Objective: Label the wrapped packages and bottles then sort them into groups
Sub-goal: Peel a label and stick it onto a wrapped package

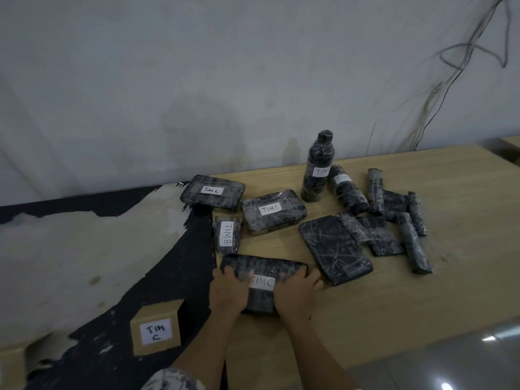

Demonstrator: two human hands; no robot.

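A black wrapped package (263, 267) with a white "TIM C" label lies at the table's near left. My left hand (226, 294) grips its left end and my right hand (295, 291) grips its right end. Behind it lie two flat packages labelled "TIM C" (212, 192) (273, 213) and a small one labelled "TIM B" (227, 235). A wrapped bottle (316, 167) stands upright with a label. A second labelled bottle (347, 190) lies on its side. An unlabelled flat package (334, 249) sits to the right.
Several unlabelled wrapped rolls and packs (394, 218) are piled at the right on the wooden table (422, 291). A cardboard box (156, 327) marked "TIM C" stands lower left. The table's left edge (213, 237) drops off to a dark surface. Cables (439, 88) hang on the wall.
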